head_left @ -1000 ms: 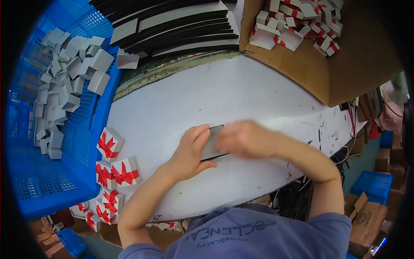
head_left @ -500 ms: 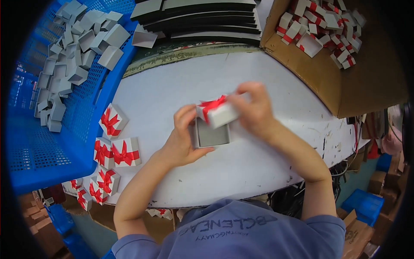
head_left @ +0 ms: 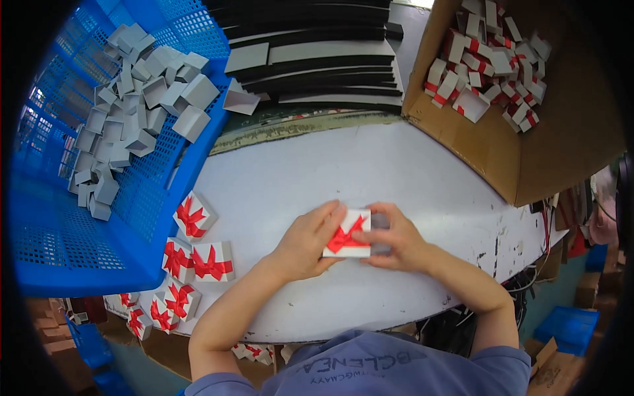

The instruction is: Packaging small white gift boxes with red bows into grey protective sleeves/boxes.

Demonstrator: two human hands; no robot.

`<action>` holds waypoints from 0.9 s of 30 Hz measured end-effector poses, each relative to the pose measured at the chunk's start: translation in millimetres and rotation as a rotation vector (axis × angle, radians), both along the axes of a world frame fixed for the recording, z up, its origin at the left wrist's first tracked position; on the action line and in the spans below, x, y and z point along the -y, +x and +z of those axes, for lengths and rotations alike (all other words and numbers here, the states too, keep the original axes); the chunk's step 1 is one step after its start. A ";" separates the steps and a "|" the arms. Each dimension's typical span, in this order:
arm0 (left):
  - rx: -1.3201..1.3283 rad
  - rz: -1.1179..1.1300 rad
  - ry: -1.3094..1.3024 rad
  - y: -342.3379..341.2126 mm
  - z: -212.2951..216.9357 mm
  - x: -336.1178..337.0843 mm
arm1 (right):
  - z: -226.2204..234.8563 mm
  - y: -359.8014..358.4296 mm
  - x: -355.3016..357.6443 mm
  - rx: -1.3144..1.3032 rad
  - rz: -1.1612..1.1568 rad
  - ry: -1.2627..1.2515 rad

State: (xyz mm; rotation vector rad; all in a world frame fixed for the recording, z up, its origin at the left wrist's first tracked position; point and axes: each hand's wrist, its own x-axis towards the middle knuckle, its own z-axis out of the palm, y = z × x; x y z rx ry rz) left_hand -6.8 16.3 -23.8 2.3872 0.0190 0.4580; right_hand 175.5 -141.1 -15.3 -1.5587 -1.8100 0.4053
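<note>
Between my two hands sits a small white gift box [head_left: 355, 249] with a red ribbon bow on its lid; the lid now covers the base. My left hand [head_left: 307, 241] grips the box's left side, fingers along the far corner and thumb at the near edge. My right hand [head_left: 399, 241] holds the right side, with a finger reaching onto the bow. To the left on the table, several finished-looking white boxes with red bows [head_left: 212, 261] lie in a loose cluster.
A blue plastic basket [head_left: 72, 267] of plain grey-white box bases [head_left: 140, 112] stands at the left. At the far right, a cardboard carton [head_left: 462, 148] holds lids with red ribbon [head_left: 472, 102]. Stacked black-and-white boards [head_left: 330, 53] lie at the back, beside one loose base [head_left: 240, 100].
My right hand has brought the ribboned lid down over the open base, closing the box. The whole scene sits lower in view.
</note>
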 end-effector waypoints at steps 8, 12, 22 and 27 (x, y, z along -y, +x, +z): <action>-0.164 0.080 0.418 -7.1 18.3 -15.2 | 27.7 2.1 -14.9 0.304 0.096 -0.202; -0.450 0.632 0.505 -45.4 41.2 -58.5 | 80.0 24.1 -117.7 0.451 0.017 0.192; -0.493 1.111 0.375 -239.3 36.9 2.7 | 70.7 14.5 -301.6 0.833 -0.271 0.365; -0.569 1.274 0.416 -310.1 29.8 29.4 | 74.3 31.2 -300.6 0.505 -0.409 0.293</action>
